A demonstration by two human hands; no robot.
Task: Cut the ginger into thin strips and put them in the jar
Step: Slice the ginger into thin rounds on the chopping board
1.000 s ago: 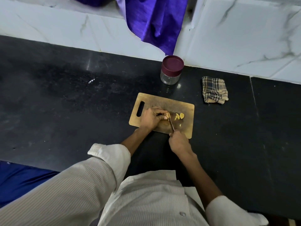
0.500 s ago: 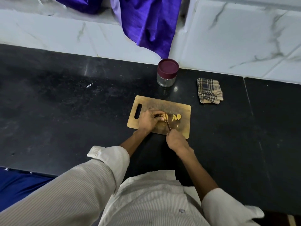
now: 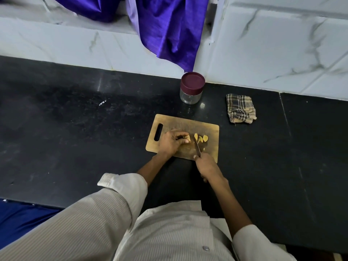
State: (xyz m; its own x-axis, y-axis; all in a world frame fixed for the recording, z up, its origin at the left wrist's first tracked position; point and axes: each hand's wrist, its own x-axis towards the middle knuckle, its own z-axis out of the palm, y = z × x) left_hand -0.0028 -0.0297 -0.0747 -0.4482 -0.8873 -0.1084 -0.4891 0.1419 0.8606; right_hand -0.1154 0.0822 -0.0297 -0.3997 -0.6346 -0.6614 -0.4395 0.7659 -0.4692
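Our left-hand fingers [image 3: 181,141] are curled down over the uncut stub of pale yellow ginger [image 3: 187,137], pinning it to the board, while our right hand [image 3: 207,166] is wrapped round the handle of the small narrow-bladed knife [image 3: 197,148], its blade lying between the stub and the pieces already cut. All of this sits on the black polished stone counter [image 3: 75,138], near its front edge, on the rectangular tan wooden cutting board [image 3: 188,123] with its slot handle at the left end. We judge the work partly done: a few flat yellow ginger slices [image 3: 201,138] lie just right of the blade toward the board's right end, still broad rather than thin strips, and the stub remains to be sliced. The clear glass jar with a maroon lid [image 3: 192,87] stands at the counter's back edge beyond the board, closed and apparently empty, so nothing has gone in yet.
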